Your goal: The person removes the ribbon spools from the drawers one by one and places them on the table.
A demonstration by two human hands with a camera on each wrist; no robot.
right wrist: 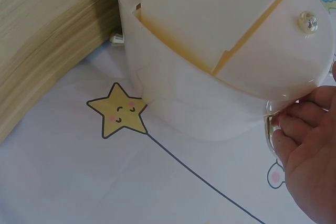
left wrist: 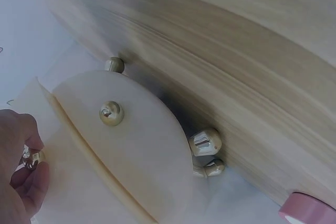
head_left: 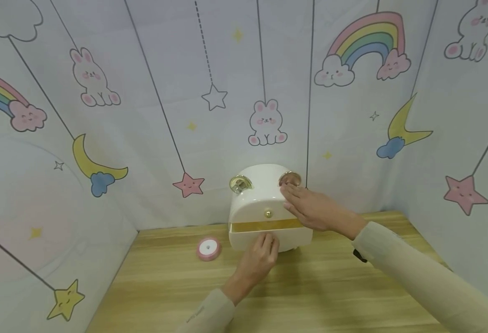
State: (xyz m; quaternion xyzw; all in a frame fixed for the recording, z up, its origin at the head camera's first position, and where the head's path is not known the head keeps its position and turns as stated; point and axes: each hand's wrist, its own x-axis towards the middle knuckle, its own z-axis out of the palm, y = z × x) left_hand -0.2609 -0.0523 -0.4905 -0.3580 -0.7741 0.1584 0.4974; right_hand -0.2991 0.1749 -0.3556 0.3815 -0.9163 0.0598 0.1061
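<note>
A white drawer box (head_left: pixel 257 206) with gold ear-like discs on top stands against the back wall. Its middle drawer (head_left: pixel 287 239) is pulled partway out, leaving a gap above its front. My left hand (head_left: pixel 259 254) pinches the gold knob (left wrist: pixel 32 157) of that drawer between thumb and fingers. My right hand (head_left: pixel 316 208), fingers nearly straight, rests on the box's upper right, by the right gold disc (head_left: pixel 289 177). Another gold knob (head_left: pixel 268 213) sits above the pulled-out drawer, and a further knob (left wrist: pixel 111 113) shows on the lower front.
A pink-rimmed roll with a white centre (head_left: pixel 208 249) lies on the wood-grain table (head_left: pixel 164 282), left of the box. Cloth walls (head_left: pixel 156 138) printed with rabbits, stars and rainbows enclose the table at the back and both sides.
</note>
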